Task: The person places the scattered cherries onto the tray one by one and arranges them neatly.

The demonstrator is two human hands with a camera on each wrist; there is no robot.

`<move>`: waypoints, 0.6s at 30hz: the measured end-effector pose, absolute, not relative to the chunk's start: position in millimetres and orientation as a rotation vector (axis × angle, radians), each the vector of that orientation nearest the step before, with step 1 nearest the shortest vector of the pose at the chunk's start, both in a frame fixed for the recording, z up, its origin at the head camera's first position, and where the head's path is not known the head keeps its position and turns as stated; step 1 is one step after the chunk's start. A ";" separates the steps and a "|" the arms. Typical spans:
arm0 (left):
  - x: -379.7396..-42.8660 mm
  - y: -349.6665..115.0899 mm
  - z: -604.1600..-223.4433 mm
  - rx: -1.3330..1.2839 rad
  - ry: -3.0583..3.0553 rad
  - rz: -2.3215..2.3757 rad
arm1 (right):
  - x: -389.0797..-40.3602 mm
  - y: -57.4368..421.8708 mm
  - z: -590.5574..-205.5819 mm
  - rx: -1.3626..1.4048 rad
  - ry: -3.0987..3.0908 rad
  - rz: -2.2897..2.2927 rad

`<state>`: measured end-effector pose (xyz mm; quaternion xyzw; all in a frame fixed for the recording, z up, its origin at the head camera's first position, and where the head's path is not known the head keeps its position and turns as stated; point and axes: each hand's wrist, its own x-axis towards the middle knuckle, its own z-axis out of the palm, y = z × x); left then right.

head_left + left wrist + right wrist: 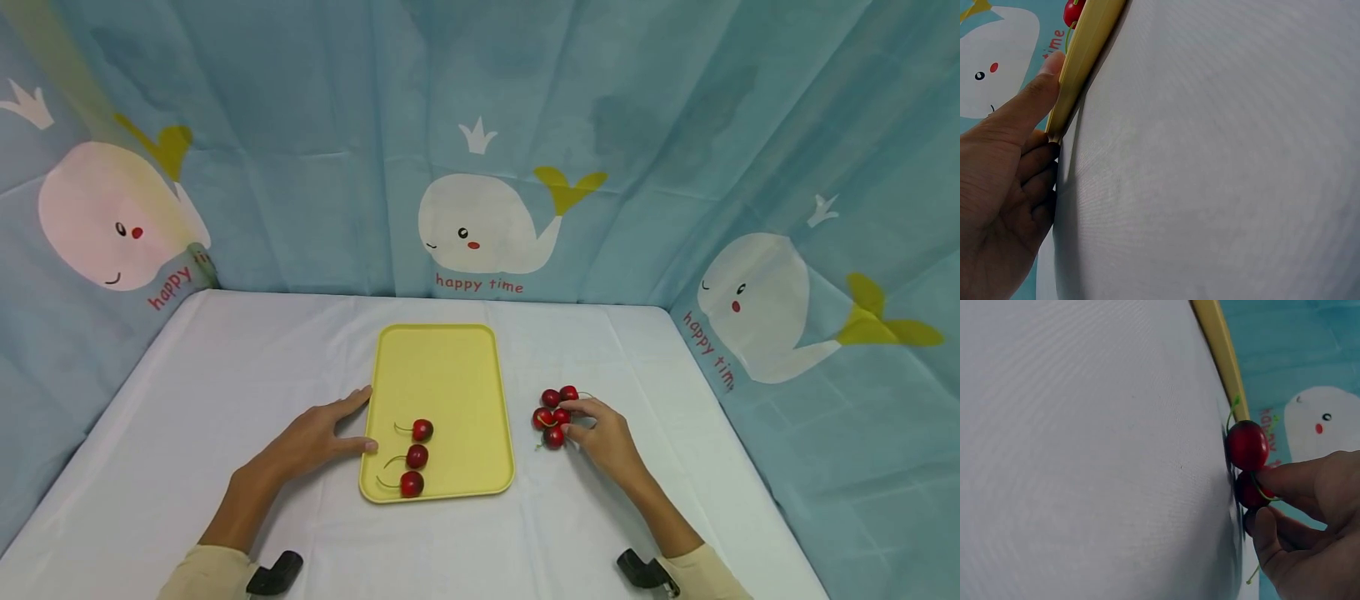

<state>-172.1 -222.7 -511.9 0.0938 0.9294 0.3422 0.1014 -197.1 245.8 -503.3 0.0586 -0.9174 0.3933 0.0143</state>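
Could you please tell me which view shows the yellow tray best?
The head view: the yellow tray shows almost whole there. The left wrist view shows only an edge; the right wrist view, a strip.

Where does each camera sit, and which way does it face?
Head: on the head, facing forward and down at the tray and cherries; left hand, right hand, forearms show.
Left wrist: on that wrist, facing the tray's edge; left hand shows.
Right wrist: on that wrist, facing cherries beside the tray; right hand shows.
Wrist views share tray and cloth.
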 end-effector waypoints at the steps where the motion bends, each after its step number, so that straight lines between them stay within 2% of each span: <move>1: -172.1 -222.8 -512.0 0.278 2.745 1.012 | -197.3 245.9 -503.7 0.185 -2.860 1.225; 18: -172.4 -223.2 -512.6 0.281 2.753 1.006 | -197.3 245.2 -506.4 0.218 -2.832 1.185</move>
